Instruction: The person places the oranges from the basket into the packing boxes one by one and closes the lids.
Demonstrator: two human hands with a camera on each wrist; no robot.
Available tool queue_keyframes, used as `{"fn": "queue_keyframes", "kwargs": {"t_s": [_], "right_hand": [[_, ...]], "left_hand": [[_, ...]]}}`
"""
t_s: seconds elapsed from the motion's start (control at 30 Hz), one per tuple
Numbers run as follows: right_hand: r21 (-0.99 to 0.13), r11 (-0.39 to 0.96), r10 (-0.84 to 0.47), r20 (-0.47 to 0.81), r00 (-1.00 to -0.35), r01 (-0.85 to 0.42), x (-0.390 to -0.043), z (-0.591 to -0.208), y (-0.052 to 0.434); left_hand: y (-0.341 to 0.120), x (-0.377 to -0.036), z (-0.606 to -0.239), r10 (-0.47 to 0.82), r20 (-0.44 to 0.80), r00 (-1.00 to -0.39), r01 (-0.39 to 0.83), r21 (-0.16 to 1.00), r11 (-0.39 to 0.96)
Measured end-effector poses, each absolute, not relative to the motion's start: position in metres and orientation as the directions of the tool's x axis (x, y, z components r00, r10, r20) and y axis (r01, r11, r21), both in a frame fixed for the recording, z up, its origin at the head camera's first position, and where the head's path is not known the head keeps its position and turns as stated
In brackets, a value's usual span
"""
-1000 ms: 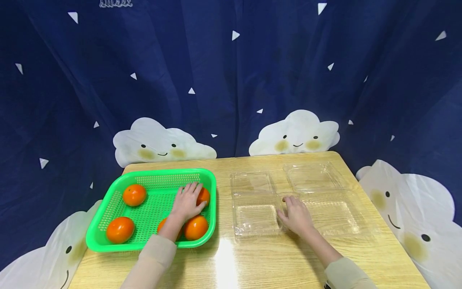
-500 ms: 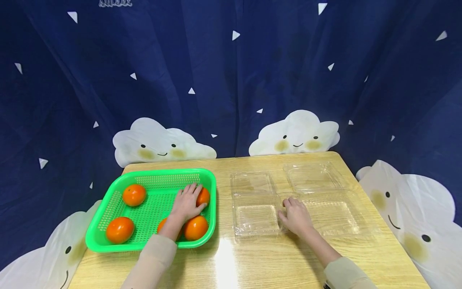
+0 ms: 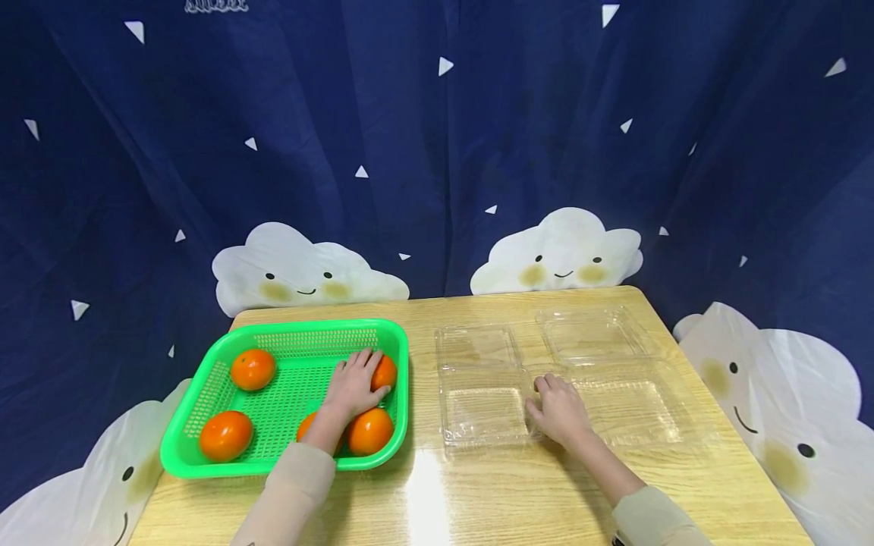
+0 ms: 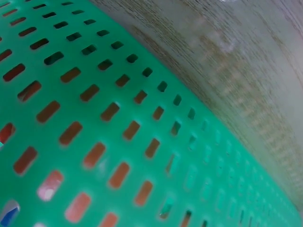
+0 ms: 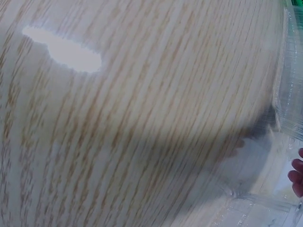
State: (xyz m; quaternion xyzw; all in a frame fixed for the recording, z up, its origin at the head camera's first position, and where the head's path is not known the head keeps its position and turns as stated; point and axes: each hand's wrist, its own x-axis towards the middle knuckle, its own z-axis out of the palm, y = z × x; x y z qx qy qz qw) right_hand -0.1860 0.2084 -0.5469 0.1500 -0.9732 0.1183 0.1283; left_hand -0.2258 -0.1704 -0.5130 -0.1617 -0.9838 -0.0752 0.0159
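In the head view my left hand [image 3: 351, 387] reaches into the green basket [image 3: 171, 455]. Its fingers and thumb lie around a glossy, round orange-red fruit [image 3: 385, 371] at the basket's right end. Similar fruits lie nearby: one at front right [image 3: 371, 432], and another partly covered by my wrist [image 3: 305, 426]. Two more sit at the left, a back fruit [image 3: 253, 369] and a front fruit [image 3: 226, 436]. My right hand [image 3: 563, 409], fingers loosely bent, is between two open clear plastic boxes, the left box [image 3: 481, 409] and the right box [image 3: 635, 409]. Whether it touches either is unclear.
The basket and boxes stand on a light wooden table [image 3: 382, 508]. A dark blue curtain [image 3: 444, 152] with clouds and white triangles hangs behind. Perforated green basket wall [image 4: 118, 118] fills much of the left wrist view; the right wrist view shows mostly tabletop [image 5: 142, 94] with fingertips [image 5: 297, 176] at its edge.
Hardly anything differs. Both hands keep their places, the left at the fruit and the right between the boxes; the head view has shifted very slightly.
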Motion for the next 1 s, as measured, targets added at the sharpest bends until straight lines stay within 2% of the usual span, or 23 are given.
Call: {"fn": "queue_keyframes", "kwargs": {"t_s": [0.5,0.7,1.0], "right_hand": [[-0.204,0.928,-0.255,0.263,-0.931,-0.312,-0.1844,-0.546,0.2082],[-0.213,0.926,-0.252,0.261,-0.932,-0.311,-0.184,-0.5457,0.2087],[-0.217,0.927,-0.249,0.255,-0.934,-0.306,-0.1841,-0.5458,0.2082]], "left_hand": [[-0.1689,-0.2262,-0.5133,0.331,0.07,-0.941,0.339,0.186,0.922],[-0.168,-0.2265,-0.514,0.354,0.117,-0.928,0.372,0.2,0.907],[-0.1675,-0.2246,-0.5129,0.326,0.144,-0.934,0.353,0.247,0.903]]}}
